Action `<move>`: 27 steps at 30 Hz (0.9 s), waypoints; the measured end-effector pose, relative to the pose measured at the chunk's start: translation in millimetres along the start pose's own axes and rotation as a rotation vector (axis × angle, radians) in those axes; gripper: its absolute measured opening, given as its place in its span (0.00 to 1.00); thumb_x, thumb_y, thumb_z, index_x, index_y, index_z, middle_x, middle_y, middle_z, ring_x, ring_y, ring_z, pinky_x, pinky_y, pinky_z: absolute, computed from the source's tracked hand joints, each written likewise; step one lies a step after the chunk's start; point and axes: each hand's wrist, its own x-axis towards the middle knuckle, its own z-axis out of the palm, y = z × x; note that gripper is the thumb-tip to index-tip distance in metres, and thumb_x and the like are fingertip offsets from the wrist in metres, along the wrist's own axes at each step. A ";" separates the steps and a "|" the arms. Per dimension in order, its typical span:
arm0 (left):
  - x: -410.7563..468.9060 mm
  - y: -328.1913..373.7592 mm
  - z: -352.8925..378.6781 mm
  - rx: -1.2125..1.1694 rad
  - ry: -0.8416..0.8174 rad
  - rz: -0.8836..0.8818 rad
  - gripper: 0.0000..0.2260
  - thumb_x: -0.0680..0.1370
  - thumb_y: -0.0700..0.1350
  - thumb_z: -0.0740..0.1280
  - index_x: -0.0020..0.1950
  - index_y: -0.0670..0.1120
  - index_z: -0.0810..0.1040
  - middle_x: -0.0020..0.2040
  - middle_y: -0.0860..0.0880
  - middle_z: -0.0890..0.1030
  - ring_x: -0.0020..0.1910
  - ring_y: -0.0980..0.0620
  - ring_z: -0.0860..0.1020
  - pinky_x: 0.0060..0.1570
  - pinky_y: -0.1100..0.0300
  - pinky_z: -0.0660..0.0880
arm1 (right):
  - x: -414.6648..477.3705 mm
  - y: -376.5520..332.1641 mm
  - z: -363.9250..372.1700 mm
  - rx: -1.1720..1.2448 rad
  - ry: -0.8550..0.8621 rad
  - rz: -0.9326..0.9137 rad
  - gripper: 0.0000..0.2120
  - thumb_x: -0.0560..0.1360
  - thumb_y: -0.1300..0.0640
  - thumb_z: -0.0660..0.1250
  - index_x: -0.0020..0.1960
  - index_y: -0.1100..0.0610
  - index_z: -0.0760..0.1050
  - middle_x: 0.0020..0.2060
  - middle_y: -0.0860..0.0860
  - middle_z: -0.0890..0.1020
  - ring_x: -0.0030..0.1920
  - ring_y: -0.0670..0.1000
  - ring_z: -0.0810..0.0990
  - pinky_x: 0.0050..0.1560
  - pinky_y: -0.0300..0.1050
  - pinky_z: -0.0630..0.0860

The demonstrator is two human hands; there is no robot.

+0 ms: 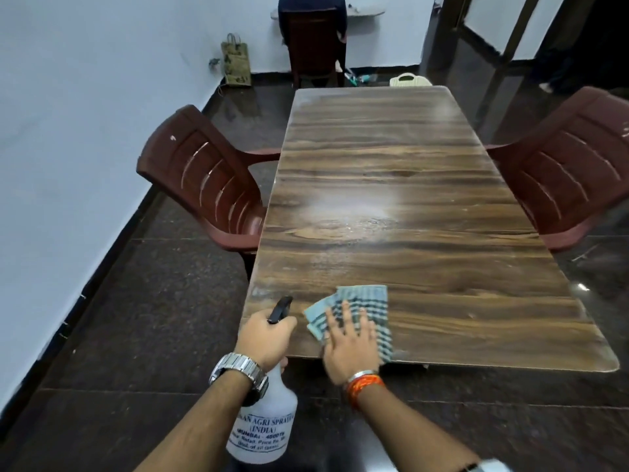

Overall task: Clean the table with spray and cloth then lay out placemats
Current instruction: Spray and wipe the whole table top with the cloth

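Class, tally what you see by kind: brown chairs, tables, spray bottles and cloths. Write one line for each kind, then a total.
Brown chairs: 3
Table: 1
Spray bottle: 1
Cloth: 1
Total: 6

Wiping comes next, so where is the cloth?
In the head view, the checked cloth lies at the table's near-left corner, under the right hand, beside the spray bottle.
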 end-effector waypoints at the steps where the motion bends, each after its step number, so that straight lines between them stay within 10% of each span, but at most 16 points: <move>1: 6.8 -1.2 -12.5 0.011 -0.018 0.018 0.08 0.75 0.43 0.67 0.38 0.41 0.76 0.34 0.46 0.80 0.23 0.59 0.76 0.23 0.66 0.69 | 0.8 -29.6 6.7 -0.020 -0.025 -0.044 0.28 0.76 0.44 0.49 0.76 0.42 0.54 0.77 0.49 0.52 0.75 0.63 0.51 0.72 0.62 0.47; 6: 42.2 -7.1 -75.6 -0.022 -0.022 0.073 0.14 0.66 0.52 0.65 0.40 0.41 0.76 0.39 0.43 0.81 0.38 0.44 0.77 0.39 0.53 0.69 | 18.9 -137.2 36.8 -0.009 -0.019 -0.100 0.22 0.70 0.42 0.54 0.59 0.43 0.79 0.61 0.48 0.80 0.59 0.60 0.79 0.61 0.61 0.72; 13: 90.9 -33.0 -134.1 0.070 -0.101 0.077 0.10 0.63 0.53 0.66 0.36 0.46 0.74 0.31 0.47 0.78 0.36 0.35 0.82 0.40 0.42 0.80 | 25.6 -171.9 50.8 -0.003 0.009 0.030 0.25 0.72 0.40 0.58 0.69 0.36 0.64 0.71 0.45 0.69 0.68 0.62 0.70 0.65 0.61 0.54; 18: 117.5 -35.4 -132.2 0.039 -0.158 0.070 0.08 0.71 0.47 0.68 0.36 0.45 0.74 0.29 0.48 0.76 0.26 0.44 0.77 0.31 0.54 0.75 | 56.7 -187.4 46.7 0.049 0.008 0.137 0.24 0.73 0.41 0.56 0.69 0.37 0.65 0.72 0.46 0.67 0.69 0.63 0.67 0.67 0.62 0.52; 22: 143.4 -30.2 -128.4 0.026 -0.185 0.060 0.07 0.73 0.43 0.68 0.37 0.44 0.73 0.29 0.47 0.76 0.23 0.46 0.76 0.25 0.59 0.72 | 108.5 -182.6 32.4 0.066 0.045 0.098 0.26 0.77 0.42 0.49 0.74 0.35 0.49 0.77 0.44 0.49 0.76 0.60 0.45 0.72 0.59 0.38; 27: 173.4 -21.6 -131.7 0.029 -0.171 0.072 0.06 0.71 0.41 0.67 0.38 0.43 0.71 0.29 0.45 0.72 0.22 0.46 0.72 0.23 0.60 0.70 | 173.3 -121.3 3.5 0.066 0.148 0.274 0.26 0.79 0.41 0.47 0.76 0.38 0.47 0.77 0.44 0.48 0.76 0.58 0.47 0.74 0.59 0.44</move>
